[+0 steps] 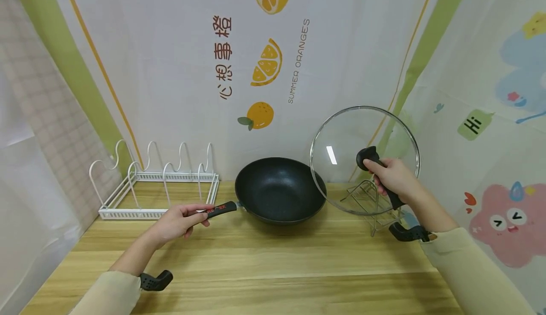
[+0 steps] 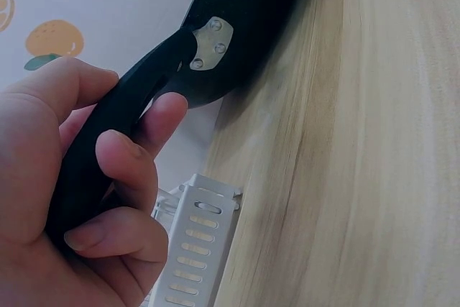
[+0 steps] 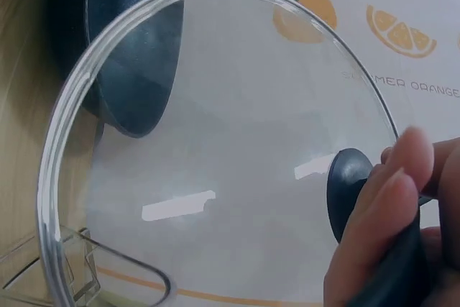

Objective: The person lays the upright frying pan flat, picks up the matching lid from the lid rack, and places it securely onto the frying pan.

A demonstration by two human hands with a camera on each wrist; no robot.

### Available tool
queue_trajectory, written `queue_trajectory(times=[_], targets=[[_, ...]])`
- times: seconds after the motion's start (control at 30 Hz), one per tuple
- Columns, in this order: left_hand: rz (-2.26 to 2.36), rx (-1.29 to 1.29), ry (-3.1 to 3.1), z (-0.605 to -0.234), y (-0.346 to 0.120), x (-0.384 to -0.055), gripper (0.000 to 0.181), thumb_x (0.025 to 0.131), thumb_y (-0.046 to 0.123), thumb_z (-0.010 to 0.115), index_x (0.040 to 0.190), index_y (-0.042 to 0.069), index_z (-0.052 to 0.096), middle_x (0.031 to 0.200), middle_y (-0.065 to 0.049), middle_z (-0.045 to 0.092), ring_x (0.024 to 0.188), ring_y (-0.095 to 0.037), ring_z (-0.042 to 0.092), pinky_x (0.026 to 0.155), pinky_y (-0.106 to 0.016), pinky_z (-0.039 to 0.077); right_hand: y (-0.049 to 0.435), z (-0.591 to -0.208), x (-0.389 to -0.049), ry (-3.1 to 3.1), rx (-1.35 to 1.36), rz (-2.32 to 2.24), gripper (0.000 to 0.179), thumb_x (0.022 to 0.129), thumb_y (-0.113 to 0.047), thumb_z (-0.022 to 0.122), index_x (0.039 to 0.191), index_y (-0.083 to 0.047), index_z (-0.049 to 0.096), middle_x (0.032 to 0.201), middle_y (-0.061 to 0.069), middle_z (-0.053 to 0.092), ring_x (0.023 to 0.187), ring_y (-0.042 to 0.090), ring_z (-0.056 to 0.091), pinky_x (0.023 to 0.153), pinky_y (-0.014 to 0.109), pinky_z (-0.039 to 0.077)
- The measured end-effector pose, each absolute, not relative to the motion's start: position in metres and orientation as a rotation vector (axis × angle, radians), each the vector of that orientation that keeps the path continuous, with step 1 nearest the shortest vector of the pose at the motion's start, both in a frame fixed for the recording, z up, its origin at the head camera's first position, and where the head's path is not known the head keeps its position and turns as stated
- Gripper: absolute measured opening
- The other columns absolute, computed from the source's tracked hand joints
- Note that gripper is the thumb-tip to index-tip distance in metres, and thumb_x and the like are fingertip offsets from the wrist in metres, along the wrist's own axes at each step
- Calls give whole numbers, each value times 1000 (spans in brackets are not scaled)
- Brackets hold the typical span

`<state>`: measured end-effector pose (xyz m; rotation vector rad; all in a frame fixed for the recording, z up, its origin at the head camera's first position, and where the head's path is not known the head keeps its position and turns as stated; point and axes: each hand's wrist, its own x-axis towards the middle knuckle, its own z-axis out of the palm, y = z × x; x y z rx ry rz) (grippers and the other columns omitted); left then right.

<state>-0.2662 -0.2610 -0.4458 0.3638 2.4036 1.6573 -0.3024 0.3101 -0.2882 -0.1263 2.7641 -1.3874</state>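
A black wok stands on the wooden table, its handle pointing left. My left hand grips that handle; in the left wrist view the fingers of the hand curl round it, near a riveted metal plate. My right hand holds a round glass lid by its black knob handle. The lid is raised and tilted upright, right of the wok, its left edge overlapping the wok's rim in the head view. In the right wrist view the wok shows partly through the glass.
A white rack with several curved dividers stands at the back left. Behind the lid, at the right, is a metal wire stand. Printed curtains hang behind and beside the wooden table.
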Motion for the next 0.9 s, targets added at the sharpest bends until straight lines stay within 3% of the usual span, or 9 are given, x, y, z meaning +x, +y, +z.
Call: queue_trajectory(times=[0.27,0.43,0.67,0.9], targets=[[1647,381,2409,-446,-261,-267,46,110,21,68,153,3,64,107,-16,82,56,-8,50,53,-23,44,305,-291,-306,2833,-145,-1273,48,110,-49,63,93,-6,54,60,-5,54,48,11,54,51,30,51],[1646,393,2414,-446,-260,-267,46,110,21,68,152,2,64,108,-18,81,56,-7,50,53,-23,44,301,-289,-308,2886,-151,-1145,43,108,-43,67,93,-5,52,57,-5,53,48,14,53,54,32,50],[1644,367,2422,-445,-260,-267,45,110,21,68,151,3,65,107,-18,82,56,-7,50,53,-22,42,289,-286,-310,3003,-193,-909,43,105,-42,68,98,-1,57,67,0,55,53,17,55,57,33,47],[1649,357,2421,-445,-260,-266,45,110,21,69,151,3,65,107,-17,82,56,-7,50,53,-22,42,277,-286,-314,3149,-239,-679,42,101,-44,69,93,-4,61,76,4,57,66,20,55,58,33,43]])
